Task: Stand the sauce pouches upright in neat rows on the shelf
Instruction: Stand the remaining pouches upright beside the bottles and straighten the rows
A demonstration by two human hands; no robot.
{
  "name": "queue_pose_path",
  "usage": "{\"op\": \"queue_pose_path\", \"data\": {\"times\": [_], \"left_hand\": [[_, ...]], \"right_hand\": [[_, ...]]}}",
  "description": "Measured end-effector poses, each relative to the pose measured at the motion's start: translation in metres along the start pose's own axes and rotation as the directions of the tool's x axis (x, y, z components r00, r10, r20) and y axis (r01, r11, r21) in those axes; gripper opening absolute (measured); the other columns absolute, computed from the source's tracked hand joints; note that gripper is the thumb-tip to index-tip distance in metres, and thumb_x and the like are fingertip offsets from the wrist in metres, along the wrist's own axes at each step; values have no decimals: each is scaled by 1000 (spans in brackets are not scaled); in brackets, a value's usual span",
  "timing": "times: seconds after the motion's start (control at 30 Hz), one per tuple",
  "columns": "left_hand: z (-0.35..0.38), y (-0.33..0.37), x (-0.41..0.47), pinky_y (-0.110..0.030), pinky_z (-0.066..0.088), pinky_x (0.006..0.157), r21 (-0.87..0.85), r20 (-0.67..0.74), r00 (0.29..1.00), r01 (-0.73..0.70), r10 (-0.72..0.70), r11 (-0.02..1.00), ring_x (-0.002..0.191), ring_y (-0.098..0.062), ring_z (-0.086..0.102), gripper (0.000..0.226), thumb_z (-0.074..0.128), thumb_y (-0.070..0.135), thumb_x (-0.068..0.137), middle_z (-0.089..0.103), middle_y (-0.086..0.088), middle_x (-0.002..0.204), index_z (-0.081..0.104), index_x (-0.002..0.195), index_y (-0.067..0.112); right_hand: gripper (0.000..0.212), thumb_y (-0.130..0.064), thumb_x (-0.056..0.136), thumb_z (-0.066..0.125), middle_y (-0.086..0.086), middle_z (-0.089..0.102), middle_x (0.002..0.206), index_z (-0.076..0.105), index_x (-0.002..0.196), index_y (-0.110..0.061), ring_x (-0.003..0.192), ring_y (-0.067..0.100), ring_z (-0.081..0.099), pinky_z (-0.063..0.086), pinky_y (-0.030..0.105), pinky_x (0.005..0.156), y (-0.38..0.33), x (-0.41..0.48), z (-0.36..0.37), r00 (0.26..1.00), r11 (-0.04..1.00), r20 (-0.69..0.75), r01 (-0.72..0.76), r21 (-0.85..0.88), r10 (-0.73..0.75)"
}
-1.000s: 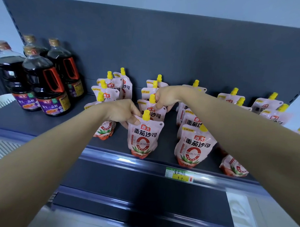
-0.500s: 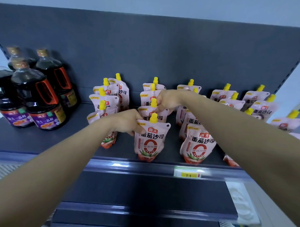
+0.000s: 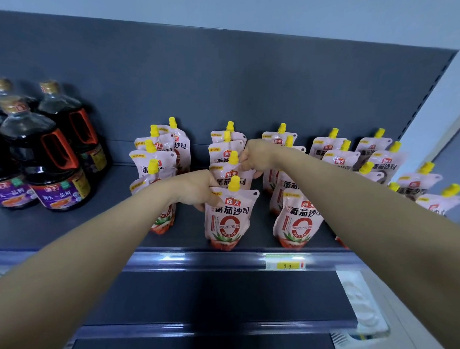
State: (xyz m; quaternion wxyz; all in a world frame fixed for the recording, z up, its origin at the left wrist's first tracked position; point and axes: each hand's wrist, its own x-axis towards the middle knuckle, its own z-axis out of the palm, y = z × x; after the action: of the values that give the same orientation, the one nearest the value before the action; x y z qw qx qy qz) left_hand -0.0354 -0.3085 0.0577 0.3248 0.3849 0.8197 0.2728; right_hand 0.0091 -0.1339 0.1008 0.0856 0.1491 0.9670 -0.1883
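Note:
Pink sauce pouches with yellow caps stand upright in several front-to-back rows on the dark shelf [image 3: 65, 231]. My left hand [image 3: 197, 190] grips the top left corner of the front pouch [image 3: 228, 218] of the middle row. My right hand [image 3: 255, 158] pinches the top right edge of the second pouch [image 3: 227, 178] in that same row, just behind. To the left stands another row of pouches [image 3: 156, 156], partly hidden by my left forearm. The rows at the right [image 3: 297, 218] stand behind my right forearm.
Several dark soy sauce bottles [image 3: 46, 162] with red handles stand at the left of the shelf. A yellow price tag [image 3: 285, 265] sits on the shelf's front rail. The grey back panel rises behind the pouches. A lower shelf [image 3: 219, 304] lies below.
The view has shifted so the shelf sits further right and lower. Both hands keep their hold on the middle row's front two pouches, which look more upright.

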Motion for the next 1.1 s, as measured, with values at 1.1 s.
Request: {"op": "queue_pose_path", "data": {"times": [1.1], "left_hand": [[-20, -10, -8, -33, 56, 86, -23, 106, 990, -94, 96, 995, 99, -17, 67, 40, 56, 39, 87, 70, -4, 110, 66, 113, 11]], "right_hand": [[30, -17, 86, 63, 6, 66, 112, 64, 114, -5, 93, 18, 66, 58, 27, 74, 6, 11, -4, 987, 980, 158, -67, 187, 38]]}}
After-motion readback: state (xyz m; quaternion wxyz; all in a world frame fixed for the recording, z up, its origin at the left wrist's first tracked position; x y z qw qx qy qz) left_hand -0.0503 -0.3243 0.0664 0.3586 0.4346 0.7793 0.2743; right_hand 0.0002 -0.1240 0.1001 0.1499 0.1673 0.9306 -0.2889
